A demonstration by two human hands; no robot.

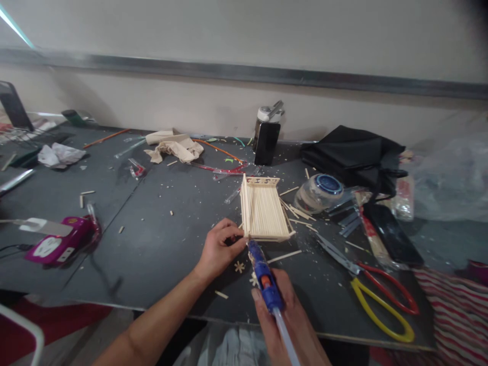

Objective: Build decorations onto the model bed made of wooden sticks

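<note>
A small model of pale wooden sticks (269, 211), with a slatted base and raised edges, rests on the dark table. My left hand (221, 248) pinches at its near left corner, thumb and fingers close together. Wrapped in my right hand (287, 310) is a blue glue gun (266, 279), its nozzle at that same corner and a clear glue stick coming out of its back. Just below the corner lies a small star-shaped stick piece (239, 267); a second one (253, 278) is partly hidden by the glue gun. Loose sticks (299, 213) lie to the right of the model.
Red and yellow scissors (366, 284) lie at the right, near a jar (319, 193), a phone (392, 234) and a black bag (351, 155). Another phone (267, 144) leans on a bottle behind the model. A purple power socket (63, 241) with cables is at the left.
</note>
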